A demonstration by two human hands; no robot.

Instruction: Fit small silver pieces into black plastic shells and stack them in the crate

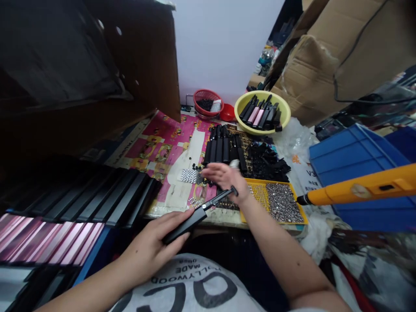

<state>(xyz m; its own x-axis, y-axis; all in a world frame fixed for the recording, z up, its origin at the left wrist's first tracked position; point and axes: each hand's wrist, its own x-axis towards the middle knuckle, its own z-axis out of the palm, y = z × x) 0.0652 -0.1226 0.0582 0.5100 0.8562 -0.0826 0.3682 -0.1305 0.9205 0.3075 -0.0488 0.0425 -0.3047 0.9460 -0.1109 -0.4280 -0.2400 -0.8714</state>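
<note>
My left hand [162,240] grips a black rectangular handle [186,225] with a narrower, hinged-looking arm that ends in a small crosspiece. It is held tilted up to the right, just in front of the table edge. Beyond that arm, my right hand [227,180] is raised with its fingers stretched out and nothing visible in them; its thumb is hard to make out. Left of its fingertips lie a patch of small silver pieces [190,175] and tiny black rings. Several black handles [219,147] lie in a row behind it.
An orange electric screwdriver [360,186] juts in from the right, above a yellow tray [303,216] of small metal parts. Black pieces [264,158] are heaped behind the tray. A yellow basin [286,102], red basket [196,97] and blue bin [341,149] stand around. Stacked handles [97,197] fill the left.
</note>
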